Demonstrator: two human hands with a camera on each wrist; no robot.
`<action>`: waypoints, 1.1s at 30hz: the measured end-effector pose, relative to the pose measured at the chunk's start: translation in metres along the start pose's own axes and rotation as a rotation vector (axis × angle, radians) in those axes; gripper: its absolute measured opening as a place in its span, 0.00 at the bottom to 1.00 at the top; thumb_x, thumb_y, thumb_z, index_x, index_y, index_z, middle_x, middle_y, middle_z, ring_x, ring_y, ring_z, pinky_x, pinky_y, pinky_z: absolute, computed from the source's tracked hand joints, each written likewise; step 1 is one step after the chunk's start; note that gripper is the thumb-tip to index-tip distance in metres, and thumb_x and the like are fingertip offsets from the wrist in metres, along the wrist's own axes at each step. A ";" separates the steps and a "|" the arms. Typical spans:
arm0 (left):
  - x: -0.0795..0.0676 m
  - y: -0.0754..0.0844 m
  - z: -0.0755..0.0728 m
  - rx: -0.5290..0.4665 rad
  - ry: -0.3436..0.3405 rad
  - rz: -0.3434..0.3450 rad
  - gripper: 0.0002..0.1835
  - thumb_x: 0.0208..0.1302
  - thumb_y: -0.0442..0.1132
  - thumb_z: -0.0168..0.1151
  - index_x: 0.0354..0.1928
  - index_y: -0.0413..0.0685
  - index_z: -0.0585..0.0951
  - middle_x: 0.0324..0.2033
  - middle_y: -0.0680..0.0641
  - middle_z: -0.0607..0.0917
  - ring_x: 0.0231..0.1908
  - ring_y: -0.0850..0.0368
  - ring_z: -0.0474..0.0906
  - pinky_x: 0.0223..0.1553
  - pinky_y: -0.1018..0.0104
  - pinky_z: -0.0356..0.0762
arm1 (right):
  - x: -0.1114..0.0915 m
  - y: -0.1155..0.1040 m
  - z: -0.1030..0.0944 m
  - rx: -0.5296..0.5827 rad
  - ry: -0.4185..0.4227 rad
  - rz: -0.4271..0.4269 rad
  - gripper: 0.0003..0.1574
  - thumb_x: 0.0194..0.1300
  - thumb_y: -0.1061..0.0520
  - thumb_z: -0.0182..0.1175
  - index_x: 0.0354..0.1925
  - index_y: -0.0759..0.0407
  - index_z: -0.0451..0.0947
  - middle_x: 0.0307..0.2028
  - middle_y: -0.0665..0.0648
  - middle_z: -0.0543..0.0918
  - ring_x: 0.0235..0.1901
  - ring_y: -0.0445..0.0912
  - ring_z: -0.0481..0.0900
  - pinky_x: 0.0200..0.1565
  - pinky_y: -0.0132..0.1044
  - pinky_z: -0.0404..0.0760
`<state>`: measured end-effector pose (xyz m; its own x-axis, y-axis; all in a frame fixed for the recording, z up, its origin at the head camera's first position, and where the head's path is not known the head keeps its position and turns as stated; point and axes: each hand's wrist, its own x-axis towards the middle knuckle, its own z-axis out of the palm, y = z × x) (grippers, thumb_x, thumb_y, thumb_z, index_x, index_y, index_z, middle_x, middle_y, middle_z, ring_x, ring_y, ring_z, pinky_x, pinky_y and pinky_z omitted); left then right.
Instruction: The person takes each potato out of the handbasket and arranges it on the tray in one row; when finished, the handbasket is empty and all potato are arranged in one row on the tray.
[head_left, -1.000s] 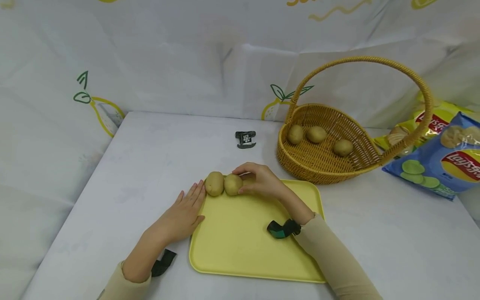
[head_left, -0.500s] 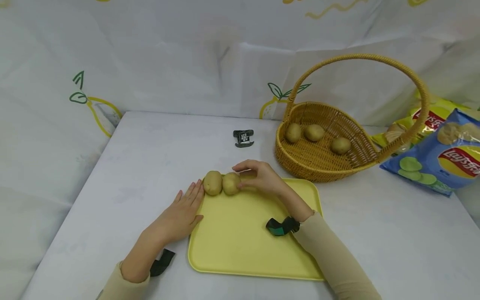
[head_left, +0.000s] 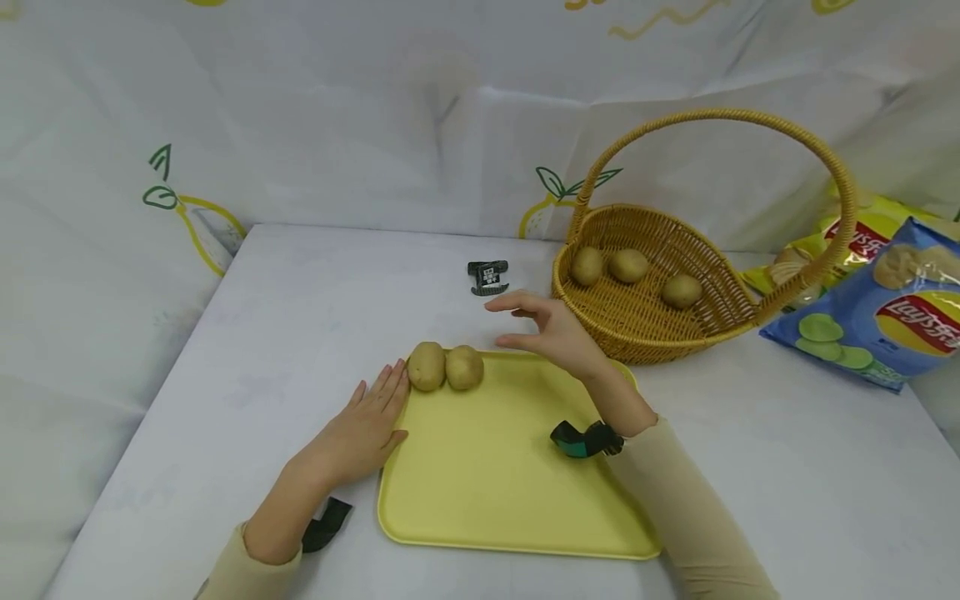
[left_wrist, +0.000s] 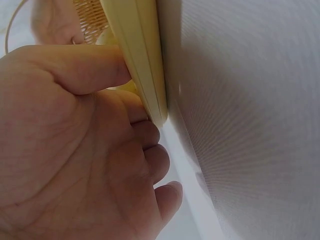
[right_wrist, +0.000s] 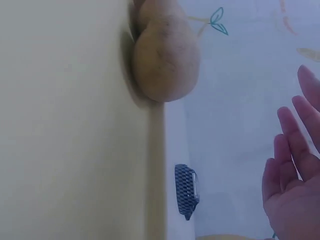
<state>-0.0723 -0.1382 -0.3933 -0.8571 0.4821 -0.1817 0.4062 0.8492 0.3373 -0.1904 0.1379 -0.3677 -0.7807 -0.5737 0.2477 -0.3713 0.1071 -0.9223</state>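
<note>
Two potatoes lie side by side in the far left corner of a yellow tray (head_left: 510, 475): a larger left potato (head_left: 427, 367) and a rounder right potato (head_left: 464, 368). With straight fingers, my left hand (head_left: 362, 437) rests along the tray's left edge, its fingertips close to the larger potato. In the left wrist view, the thumb and fingertips touch the tray's rim (left_wrist: 137, 55). My right hand (head_left: 561, 337) hovers over the tray's far right part, thumb and fingers apart, holding nothing. The right wrist view shows a potato (right_wrist: 167, 65) well apart from that hand's fingers.
Behind the right hand stands a wicker basket (head_left: 637, 348) with a tall handle, holding three potatoes (head_left: 627, 266). A blue chip bag (head_left: 862, 333) and a yellow chip bag (head_left: 892, 218) lie right of it. A small black labelled object (head_left: 488, 277) sits beyond the tray.
My right hand has let go of the right potato and moved up and to the right, toward the basket. The left hand and both tray potatoes have stayed in place.
</note>
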 end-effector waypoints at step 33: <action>0.001 0.001 0.003 0.007 0.007 -0.003 0.36 0.70 0.40 0.51 0.70 0.28 0.49 0.71 0.33 0.44 0.71 0.40 0.39 0.66 0.39 0.44 | -0.009 -0.030 -0.104 -0.182 0.190 0.218 0.22 0.61 0.66 0.62 0.53 0.73 0.72 0.47 0.53 0.79 0.46 0.42 0.77 0.45 0.27 0.77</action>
<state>-0.0717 -0.1363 -0.3958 -0.8603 0.4781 -0.1767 0.4059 0.8522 0.3300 -0.2244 0.2248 -0.3117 -0.9250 -0.3615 0.1169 -0.2552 0.3633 -0.8960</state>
